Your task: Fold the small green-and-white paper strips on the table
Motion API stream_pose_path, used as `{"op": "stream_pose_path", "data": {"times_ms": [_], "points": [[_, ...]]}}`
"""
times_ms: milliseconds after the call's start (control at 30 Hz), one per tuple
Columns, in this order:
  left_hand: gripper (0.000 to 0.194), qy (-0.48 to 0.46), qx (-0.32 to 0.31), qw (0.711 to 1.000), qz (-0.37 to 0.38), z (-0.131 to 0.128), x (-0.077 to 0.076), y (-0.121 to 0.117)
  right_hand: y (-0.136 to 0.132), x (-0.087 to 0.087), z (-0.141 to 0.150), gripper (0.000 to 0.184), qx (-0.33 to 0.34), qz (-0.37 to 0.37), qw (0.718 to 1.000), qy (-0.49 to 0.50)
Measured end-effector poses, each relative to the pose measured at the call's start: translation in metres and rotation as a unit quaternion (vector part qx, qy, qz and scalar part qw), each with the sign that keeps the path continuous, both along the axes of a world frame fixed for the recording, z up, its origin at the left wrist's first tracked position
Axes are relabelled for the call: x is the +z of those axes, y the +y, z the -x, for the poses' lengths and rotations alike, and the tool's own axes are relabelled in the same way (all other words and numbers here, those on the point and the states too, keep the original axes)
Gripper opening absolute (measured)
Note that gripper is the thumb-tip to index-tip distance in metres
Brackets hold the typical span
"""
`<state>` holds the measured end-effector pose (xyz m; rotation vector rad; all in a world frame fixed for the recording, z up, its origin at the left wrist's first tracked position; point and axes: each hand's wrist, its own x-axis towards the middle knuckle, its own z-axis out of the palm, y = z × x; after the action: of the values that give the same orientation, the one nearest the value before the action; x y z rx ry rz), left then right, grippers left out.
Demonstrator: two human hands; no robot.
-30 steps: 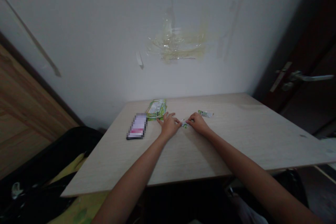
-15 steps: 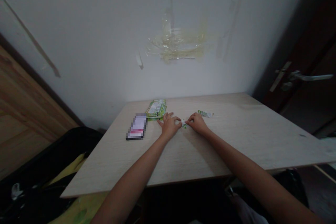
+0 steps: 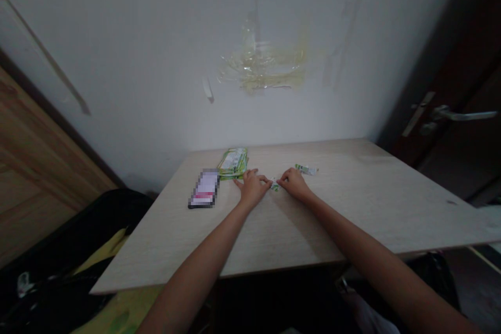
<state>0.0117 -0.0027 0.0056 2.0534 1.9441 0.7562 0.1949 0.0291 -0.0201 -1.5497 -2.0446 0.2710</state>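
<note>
Between my two hands, on the pale table (image 3: 250, 240), is a small white and green printed piece (image 3: 275, 186), too small to tell its exact kind. My left hand (image 3: 253, 187) pinches its left side with thumb and forefinger, the other fingers spread. From the right, my right hand (image 3: 293, 182) pinches its other side, fingers curled. A green and white strip-like wrapper (image 3: 307, 169) lies just beyond my right hand. Behind my left hand sits a stack of green and white packets (image 3: 234, 162).
A phone (image 3: 204, 189) with a blurred screen lies left of my left hand, against the packets. The table's far edge meets a wall (image 3: 156, 62) with yellowed tape (image 3: 270, 70). A dark door with a metal handle (image 3: 462, 114) is at right. Dark and yellow cloth (image 3: 102, 255) lies below left.
Both hands keep almost the same place. The fingertips and the small piece between them have shifted very slightly.
</note>
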Motion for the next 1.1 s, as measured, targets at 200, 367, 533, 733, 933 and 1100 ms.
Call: {"op": "stream_pose_path", "data": {"times_ms": [200, 367, 533, 733, 933, 1100], "points": [[0.019, -0.001, 0.006, 1.0, -0.005, -0.0021, -0.0009, 0.0003, -0.001, 0.0003, 0.0032, 0.022, -0.017, 0.0, 1.0, -0.007], [0.016, -0.005, 0.013, 1.0, -0.013, -0.0039, -0.0017, -0.0003, -0.0022, 0.0009, 0.0063, 0.023, -0.034, 0.008, 0.999, -0.017], [0.016, -0.003, 0.01, 1.0, -0.017, -0.0051, -0.0012, -0.0009, -0.0026, 0.0031, 0.008, 0.023, -0.039, 0.015, 0.999, -0.034], [0.017, -0.009, 0.013, 1.0, -0.006, -0.0054, -0.0007, -0.0003, -0.0005, 0.0038, 0.008, 0.025, -0.034, 0.012, 0.998, -0.044], [0.017, -0.006, 0.015, 1.0, -0.007, -0.0056, -0.0032, 0.0011, -0.0002, 0.0033, 0.0087, 0.027, -0.041, 0.012, 0.998, -0.052], [0.016, 0.003, 0.012, 1.0, -0.007, -0.0063, -0.0017, 0.0001, -0.0011, 0.0019, 0.0105, 0.028, -0.039, 0.005, 0.996, -0.078]]}}
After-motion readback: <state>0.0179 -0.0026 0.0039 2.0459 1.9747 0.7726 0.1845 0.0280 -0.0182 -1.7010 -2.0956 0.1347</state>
